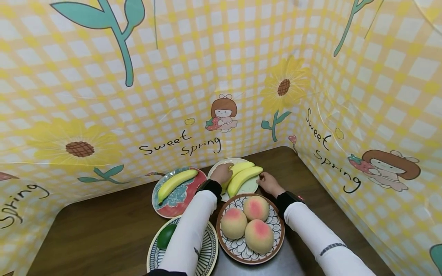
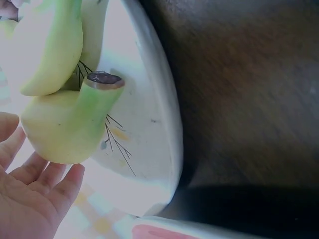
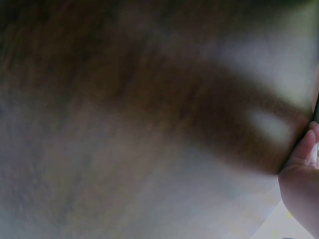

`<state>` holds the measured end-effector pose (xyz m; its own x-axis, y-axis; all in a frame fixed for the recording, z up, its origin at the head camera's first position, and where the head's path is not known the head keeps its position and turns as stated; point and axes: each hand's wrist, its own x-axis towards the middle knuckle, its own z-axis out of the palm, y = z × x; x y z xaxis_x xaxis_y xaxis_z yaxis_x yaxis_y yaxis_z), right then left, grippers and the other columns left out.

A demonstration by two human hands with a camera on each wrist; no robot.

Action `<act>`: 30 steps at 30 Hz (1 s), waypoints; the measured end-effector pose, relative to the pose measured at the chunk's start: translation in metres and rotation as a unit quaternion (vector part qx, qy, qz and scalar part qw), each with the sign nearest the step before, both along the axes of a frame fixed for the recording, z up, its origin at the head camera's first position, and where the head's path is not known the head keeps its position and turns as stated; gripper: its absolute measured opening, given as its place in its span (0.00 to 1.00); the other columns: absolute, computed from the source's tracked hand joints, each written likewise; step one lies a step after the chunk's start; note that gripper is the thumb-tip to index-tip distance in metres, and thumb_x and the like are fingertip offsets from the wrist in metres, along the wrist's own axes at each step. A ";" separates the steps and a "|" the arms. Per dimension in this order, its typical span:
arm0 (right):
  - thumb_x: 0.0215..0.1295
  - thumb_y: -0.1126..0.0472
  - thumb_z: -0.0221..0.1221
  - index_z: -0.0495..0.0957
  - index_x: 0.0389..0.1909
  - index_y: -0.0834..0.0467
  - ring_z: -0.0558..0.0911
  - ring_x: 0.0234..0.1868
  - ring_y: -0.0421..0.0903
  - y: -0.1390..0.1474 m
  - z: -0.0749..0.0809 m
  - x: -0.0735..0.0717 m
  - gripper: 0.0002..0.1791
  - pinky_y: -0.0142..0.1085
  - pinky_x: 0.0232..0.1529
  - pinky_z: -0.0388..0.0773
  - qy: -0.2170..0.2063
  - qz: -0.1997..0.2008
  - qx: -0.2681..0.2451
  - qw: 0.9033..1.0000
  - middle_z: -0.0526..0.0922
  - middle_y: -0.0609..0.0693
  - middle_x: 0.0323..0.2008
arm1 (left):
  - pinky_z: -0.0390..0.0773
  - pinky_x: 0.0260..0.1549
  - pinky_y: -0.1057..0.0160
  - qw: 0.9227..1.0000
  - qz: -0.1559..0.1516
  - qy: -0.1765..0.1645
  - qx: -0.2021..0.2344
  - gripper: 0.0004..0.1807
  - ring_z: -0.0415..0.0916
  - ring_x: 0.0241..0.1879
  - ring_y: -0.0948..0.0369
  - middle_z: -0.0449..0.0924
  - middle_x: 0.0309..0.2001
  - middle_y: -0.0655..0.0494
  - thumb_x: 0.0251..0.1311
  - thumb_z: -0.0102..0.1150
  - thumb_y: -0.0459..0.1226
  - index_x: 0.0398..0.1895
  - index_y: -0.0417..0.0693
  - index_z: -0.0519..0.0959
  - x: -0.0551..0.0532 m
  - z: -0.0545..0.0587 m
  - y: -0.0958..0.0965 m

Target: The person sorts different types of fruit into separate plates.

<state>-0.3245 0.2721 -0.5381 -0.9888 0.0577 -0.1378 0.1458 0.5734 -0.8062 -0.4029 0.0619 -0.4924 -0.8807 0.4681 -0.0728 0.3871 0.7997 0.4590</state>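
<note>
Two yellow bananas lie side by side on a white plate at the back: a farther banana and a nearer banana. My left hand is at the farther one. In the left wrist view, its loosely bent fingertips touch the side of a banana near the dark stem end. My right hand is at the plate's right edge, close to the nearer banana's tip. In the right wrist view only part of that hand shows, and its hold is unclear.
A red-and-teal plate with one banana stands left. In front, a brown-rimmed plate bears three peaches. A striped plate with a green fruit is partly under my left sleeve. Checked cloth walls surround the table.
</note>
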 end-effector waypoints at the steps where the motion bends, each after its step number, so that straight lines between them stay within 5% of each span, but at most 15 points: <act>1: 0.74 0.63 0.53 0.67 0.62 0.77 0.76 0.40 0.53 0.000 0.000 0.000 0.24 0.42 0.46 0.73 0.002 0.001 0.001 1.000 0.75 0.60 0.36 | 0.73 0.69 0.48 1.000 0.002 -0.004 -0.001 0.22 0.77 0.65 0.45 0.80 0.65 0.40 0.75 0.48 0.34 0.69 0.41 0.74 0.001 0.002 -0.001; 6: 0.75 0.63 0.53 0.67 0.63 0.77 0.77 0.41 0.55 -0.002 -0.001 -0.001 0.25 0.43 0.47 0.74 0.000 0.006 -0.001 1.000 0.76 0.62 0.38 | 0.73 0.68 0.47 1.000 0.012 -0.015 0.001 0.24 0.75 0.67 0.44 0.77 0.68 0.40 0.75 0.50 0.35 0.72 0.43 0.72 0.004 0.018 -0.011; 17: 0.77 0.62 0.51 0.65 0.64 0.77 0.75 0.43 0.57 -0.001 0.005 0.003 0.25 0.45 0.48 0.72 -0.013 0.015 -0.004 1.000 0.74 0.64 0.41 | 0.69 0.72 0.45 0.999 0.026 0.023 -0.001 0.28 0.69 0.72 0.42 0.70 0.73 0.37 0.73 0.52 0.36 0.75 0.40 0.67 -0.005 0.087 -0.069; 30: 0.77 0.62 0.50 0.64 0.65 0.78 0.75 0.45 0.59 -0.003 0.008 0.006 0.26 0.47 0.49 0.72 -0.013 0.023 0.003 1.000 0.74 0.67 0.43 | 0.66 0.73 0.45 0.997 0.046 0.042 -0.045 0.35 0.65 0.74 0.40 0.67 0.74 0.34 0.66 0.62 0.39 0.74 0.36 0.67 -0.002 0.089 -0.141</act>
<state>-0.3182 0.2695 -0.5303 -0.9866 0.0130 -0.1628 0.1396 0.5846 -0.7992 -0.4053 -0.0786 -0.4033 -0.9241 0.3806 -0.0358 0.3445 0.8697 0.3535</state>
